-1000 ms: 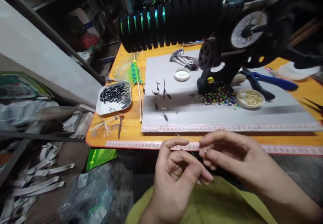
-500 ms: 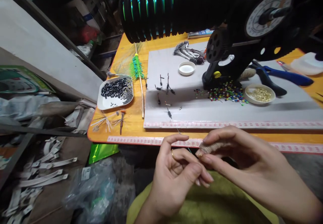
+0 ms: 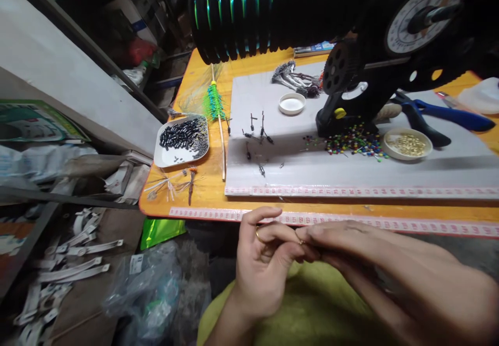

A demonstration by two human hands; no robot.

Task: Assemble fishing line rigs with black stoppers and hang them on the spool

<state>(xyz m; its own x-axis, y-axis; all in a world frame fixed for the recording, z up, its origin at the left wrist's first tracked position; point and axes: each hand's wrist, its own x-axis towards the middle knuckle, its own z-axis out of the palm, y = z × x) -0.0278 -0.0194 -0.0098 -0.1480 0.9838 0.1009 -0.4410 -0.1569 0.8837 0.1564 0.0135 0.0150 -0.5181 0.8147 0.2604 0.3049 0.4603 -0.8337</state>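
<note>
My left hand (image 3: 262, 263) is closed in a pinch, thumb against the fingers, with a gold ring on one finger. At its fingertips shows a tiny gold-coloured piece (image 3: 301, 241), too small to name. From the right, my right hand (image 3: 374, 263) reaches in with its fingers together, the tips touching the left fingertips beside this piece. The right hand's palm side is hidden, so whatever lies in it cannot be made out. Both hands are above my lap, just in front of the table edge.
On the board (image 3: 343, 174) are colourful bead-headed pins (image 3: 354, 141), a dish (image 3: 407, 155) of gold pieces, blue-handled pliers (image 3: 452, 116) and small black tackle pieces (image 3: 263, 134). A tray (image 3: 161, 156) of black parts stands left. A black machine (image 3: 331, 112) rises behind. Measuring tape (image 3: 218, 214) lines the edge.
My right hand has turned over and its fingers have closed together against the left fingertips. The beige, cord-like thing that showed in it is now out of sight. The view shifted slightly.
</note>
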